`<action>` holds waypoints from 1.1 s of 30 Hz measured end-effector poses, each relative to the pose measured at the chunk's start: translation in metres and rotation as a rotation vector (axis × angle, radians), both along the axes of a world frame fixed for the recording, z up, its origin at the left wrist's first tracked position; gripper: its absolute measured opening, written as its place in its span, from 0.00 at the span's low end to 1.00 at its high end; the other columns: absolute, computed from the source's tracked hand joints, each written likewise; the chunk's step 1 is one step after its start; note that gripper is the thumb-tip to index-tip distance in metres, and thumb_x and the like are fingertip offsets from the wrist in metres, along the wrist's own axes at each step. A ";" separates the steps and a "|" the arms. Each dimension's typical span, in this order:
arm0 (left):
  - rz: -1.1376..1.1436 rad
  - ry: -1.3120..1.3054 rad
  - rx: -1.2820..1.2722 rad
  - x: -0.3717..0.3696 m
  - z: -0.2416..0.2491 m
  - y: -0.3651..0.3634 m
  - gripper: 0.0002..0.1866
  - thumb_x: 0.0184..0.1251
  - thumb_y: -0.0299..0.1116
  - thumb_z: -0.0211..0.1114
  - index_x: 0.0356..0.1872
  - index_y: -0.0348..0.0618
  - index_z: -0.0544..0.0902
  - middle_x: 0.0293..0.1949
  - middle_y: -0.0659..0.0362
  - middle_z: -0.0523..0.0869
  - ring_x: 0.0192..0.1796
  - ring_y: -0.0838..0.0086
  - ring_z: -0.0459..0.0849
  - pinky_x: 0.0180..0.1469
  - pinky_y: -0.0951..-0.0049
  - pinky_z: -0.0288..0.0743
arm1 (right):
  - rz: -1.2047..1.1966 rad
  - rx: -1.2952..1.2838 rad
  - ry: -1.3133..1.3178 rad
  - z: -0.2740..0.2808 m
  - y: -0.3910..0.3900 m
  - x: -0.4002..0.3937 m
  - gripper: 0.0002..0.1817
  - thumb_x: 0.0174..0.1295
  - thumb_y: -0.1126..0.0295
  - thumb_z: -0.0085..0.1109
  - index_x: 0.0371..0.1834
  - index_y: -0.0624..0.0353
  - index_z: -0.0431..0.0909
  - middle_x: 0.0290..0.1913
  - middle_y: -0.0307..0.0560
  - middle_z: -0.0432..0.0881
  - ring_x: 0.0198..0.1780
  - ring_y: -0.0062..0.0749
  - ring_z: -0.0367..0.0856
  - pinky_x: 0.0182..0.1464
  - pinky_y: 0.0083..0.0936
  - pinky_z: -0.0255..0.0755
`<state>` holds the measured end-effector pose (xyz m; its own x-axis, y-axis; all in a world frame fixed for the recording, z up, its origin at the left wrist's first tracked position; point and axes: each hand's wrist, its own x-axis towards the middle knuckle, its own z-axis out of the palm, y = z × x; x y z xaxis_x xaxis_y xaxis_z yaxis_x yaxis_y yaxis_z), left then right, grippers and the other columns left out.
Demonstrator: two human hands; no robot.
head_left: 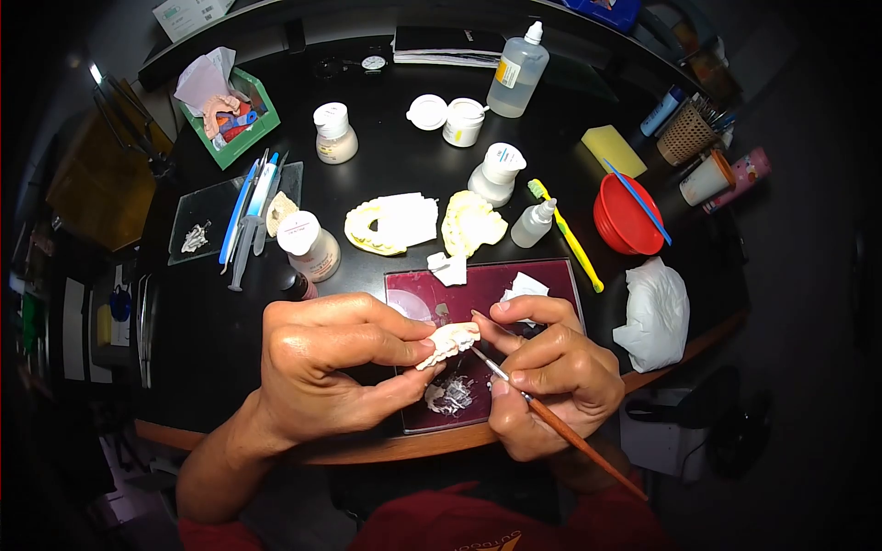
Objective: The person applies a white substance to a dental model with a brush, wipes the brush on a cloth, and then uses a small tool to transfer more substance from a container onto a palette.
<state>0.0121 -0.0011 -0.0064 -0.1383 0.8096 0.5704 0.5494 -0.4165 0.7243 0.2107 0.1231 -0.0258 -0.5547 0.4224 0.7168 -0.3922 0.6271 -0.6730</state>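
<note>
Between the thumb and fingers of my left hand (335,358) is a small white dental bridge (450,343), a curved row of tooth shapes. My right hand (565,372) grips a fine paintbrush (562,425) with a brown handle. The brush's tip is at the right end of the bridge; whether it touches cannot be told. Both hands are above a dark red slab (478,283). White paste (448,395) is smeared on the slab below the bridge, and a crumpled white tissue (525,288) lies near its right edge.
Two yellowish dental casts (390,237) stand behind the slab. Around them are powder jars (309,246), a small dropper bottle (533,224), a yellow toothbrush (577,243) and a red bowl (617,220). A wad of white tissue (654,312) sits at the right.
</note>
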 end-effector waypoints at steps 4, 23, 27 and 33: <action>0.002 0.004 -0.011 0.000 0.000 0.000 0.12 0.45 0.19 0.85 0.33 0.34 0.94 0.35 0.47 0.94 0.36 0.68 0.95 0.38 0.75 0.88 | -0.002 -0.008 -0.006 0.000 -0.001 0.000 0.14 0.48 0.89 0.68 0.33 0.62 0.76 0.33 0.47 0.83 0.57 0.55 0.88 0.57 0.44 0.92; 0.033 -0.133 -0.053 0.002 -0.002 0.002 0.09 0.51 0.18 0.83 0.28 0.33 0.88 0.34 0.46 0.93 0.36 0.69 0.95 0.38 0.74 0.88 | -0.031 -0.091 0.057 0.003 0.001 0.007 0.13 0.47 0.87 0.67 0.33 0.60 0.78 0.29 0.48 0.84 0.49 0.49 0.86 0.51 0.40 0.93; 0.063 -0.162 -0.065 0.005 -0.001 0.000 0.08 0.52 0.17 0.81 0.28 0.33 0.87 0.35 0.46 0.93 0.36 0.72 0.93 0.38 0.76 0.85 | -0.176 -0.018 -0.065 0.001 0.001 0.038 0.11 0.48 0.80 0.68 0.31 0.53 0.78 0.25 0.38 0.83 0.35 0.30 0.74 0.52 0.33 0.69; 0.051 -0.102 -0.047 0.004 0.001 0.000 0.09 0.50 0.17 0.79 0.28 0.35 0.85 0.35 0.47 0.93 0.36 0.71 0.92 0.40 0.76 0.83 | -0.240 -0.011 -0.237 -0.012 -0.010 0.062 0.11 0.42 0.80 0.68 0.24 0.53 0.75 0.21 0.37 0.81 0.31 0.29 0.73 0.45 0.33 0.73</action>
